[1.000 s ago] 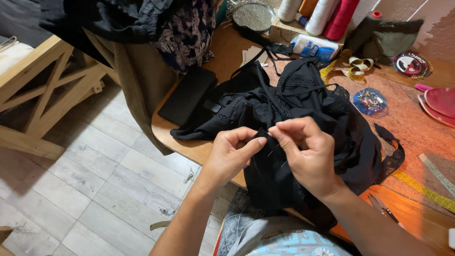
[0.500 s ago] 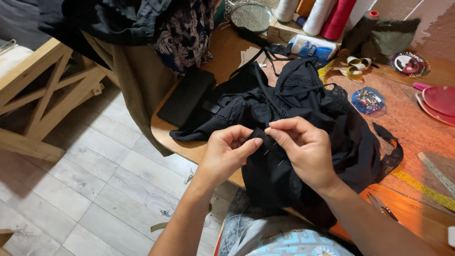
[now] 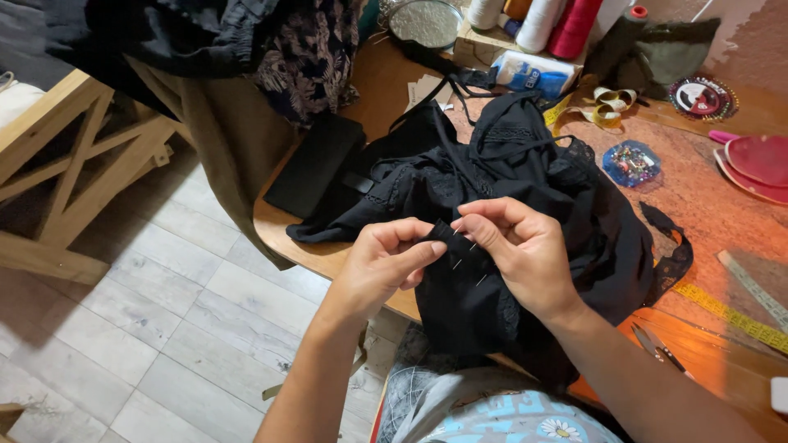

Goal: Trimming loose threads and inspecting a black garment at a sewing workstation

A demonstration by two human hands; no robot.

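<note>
Pinching black garment (image 3: 525, 189) fold between both | left hand (image 3: 384, 264) closed on it | right hand (image 3: 525, 250) closed on it, pins (image 3: 469, 250) between

Far edge of table: white squeeze tube with blue label (image 3: 532, 74), lying on its side just in front of a pale cardboard box (image 3: 484, 49) that holds thread spools. Right of these: small clear plastic case of multicoloured pins (image 3: 630, 162), lid shut, flat on the tabletop. No screens or signs in view.
</note>
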